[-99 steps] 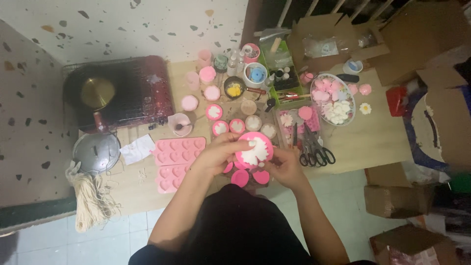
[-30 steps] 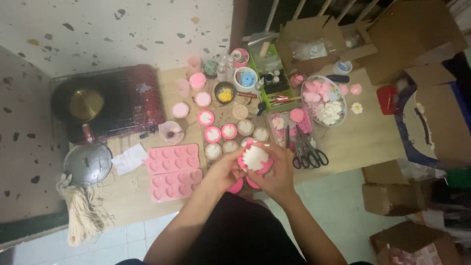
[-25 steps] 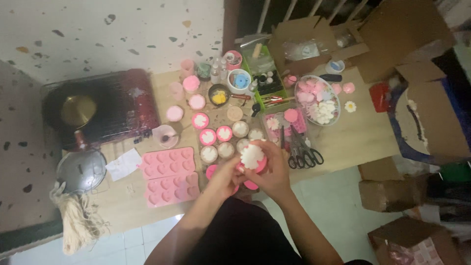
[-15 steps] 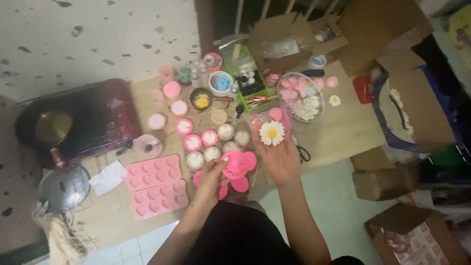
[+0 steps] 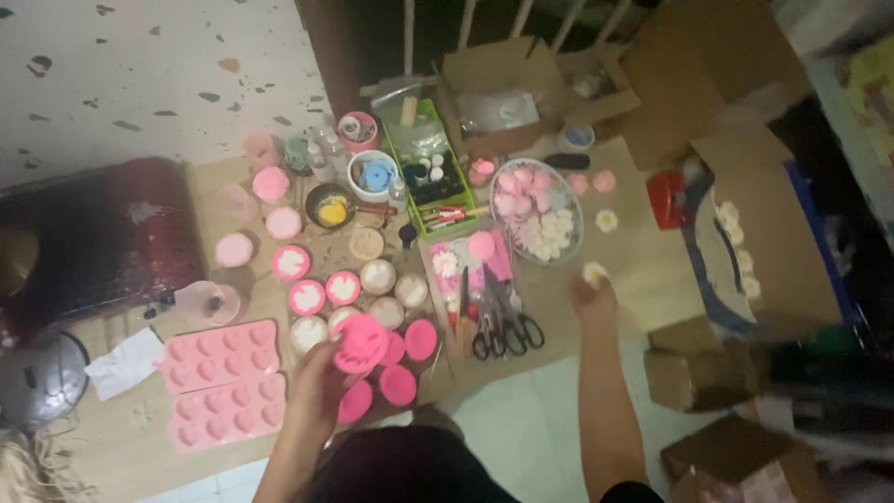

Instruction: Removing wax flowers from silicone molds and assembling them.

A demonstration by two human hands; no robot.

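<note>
head view: your left hand [image 5: 312,387] grips the emptied pink mould [image 5: 360,343] near the table's front edge. your right hand [image 5: 593,296] reaches right, fingers closed on what looks like the white flower [image 5: 594,272], blurred. one flower is out; several filled moulds [image 5: 343,288] remain.

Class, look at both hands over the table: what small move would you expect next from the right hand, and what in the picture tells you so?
Probably setting the flower down on the table by the loose one. The right hand is stretched out with the pale flower at its fingertips, near the bowl of similar pieces. The left hand holds the pink mould apart, so the piece looks already out.
</note>
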